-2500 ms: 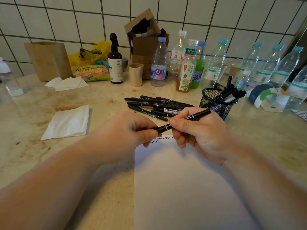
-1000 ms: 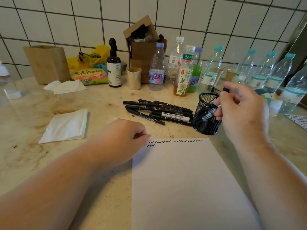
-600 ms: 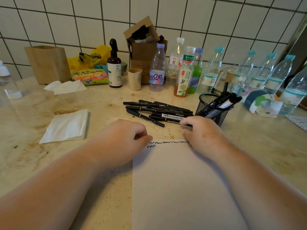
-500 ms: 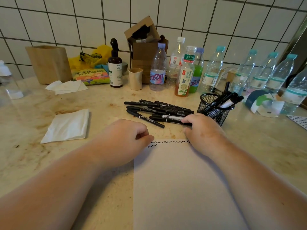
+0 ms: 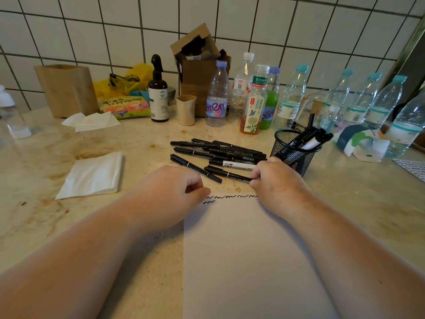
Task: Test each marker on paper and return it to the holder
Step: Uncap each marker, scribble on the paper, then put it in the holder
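1. Right hand [image 5: 279, 180] has its fingertips pinched on the end of a black marker [image 5: 227, 174] that lies flat on the countertop [image 5: 358, 194], nearest one of the loose pile.
2. Left hand [image 5: 170, 192] is a loose fist, fingers curled under with nothing in them, thumb sitting at the top-left corner of the paper [image 5: 248, 261].
3. The paper's got a row of black squiggles [image 5: 230, 196] along the top edge, running right between the two sets of fingers.
4. Rest of the loose markers [image 5: 218, 150] lie just beyond the right fingertips, all capped as far as I can tell.
5. Black mesh holder [image 5: 293, 154] stands right behind the right knuckles, with a handful of markers in it, leaning right.
6. Further back: an open cardboard box [image 5: 197, 65] with dark stuff inside (can't make it out), a beige cup [image 5: 185, 109], a brown spray bottle [image 5: 158, 95], and a row of plastic bottles [image 5: 292, 100].
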The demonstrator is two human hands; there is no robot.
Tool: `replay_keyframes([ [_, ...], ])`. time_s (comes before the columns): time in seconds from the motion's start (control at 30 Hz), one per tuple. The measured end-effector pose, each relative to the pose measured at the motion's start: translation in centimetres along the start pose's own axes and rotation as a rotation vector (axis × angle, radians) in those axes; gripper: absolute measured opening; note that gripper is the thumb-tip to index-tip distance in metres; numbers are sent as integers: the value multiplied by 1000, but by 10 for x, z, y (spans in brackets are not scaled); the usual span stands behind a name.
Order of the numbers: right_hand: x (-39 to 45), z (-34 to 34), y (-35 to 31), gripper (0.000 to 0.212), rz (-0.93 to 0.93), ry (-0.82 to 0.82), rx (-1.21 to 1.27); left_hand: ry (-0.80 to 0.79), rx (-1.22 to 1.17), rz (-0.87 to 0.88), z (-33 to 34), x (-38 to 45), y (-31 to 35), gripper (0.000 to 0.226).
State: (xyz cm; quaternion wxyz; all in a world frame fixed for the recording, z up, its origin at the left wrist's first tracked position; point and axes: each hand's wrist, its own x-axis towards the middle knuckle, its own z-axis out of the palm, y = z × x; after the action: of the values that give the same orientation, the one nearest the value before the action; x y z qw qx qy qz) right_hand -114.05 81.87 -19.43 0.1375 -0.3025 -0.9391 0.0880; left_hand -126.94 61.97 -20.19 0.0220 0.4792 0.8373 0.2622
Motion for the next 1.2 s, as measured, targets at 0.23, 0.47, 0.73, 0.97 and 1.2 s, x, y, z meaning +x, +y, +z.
replay_keyframes([
  [0.23,-10,-13,0,6,-14,69,256,128,-20,-48,-2,2,1,8],
  [0.47,-19,-16,-2,20,-121,-106,475,183,-102,-2,-10,5,1,41],
  [0.73,-20,-20,-3,22,-22,-129,1120,-1,-87,22,-6,3,4,12],
  [0.97,-33,-16,-18,23,-181,-520,1390,-129,-39,182,-8,-5,18,19],
  [1.2,-30,-19,-13,19,-314,-457,1431,-302,-223,129,-23,-8,28,15],
])
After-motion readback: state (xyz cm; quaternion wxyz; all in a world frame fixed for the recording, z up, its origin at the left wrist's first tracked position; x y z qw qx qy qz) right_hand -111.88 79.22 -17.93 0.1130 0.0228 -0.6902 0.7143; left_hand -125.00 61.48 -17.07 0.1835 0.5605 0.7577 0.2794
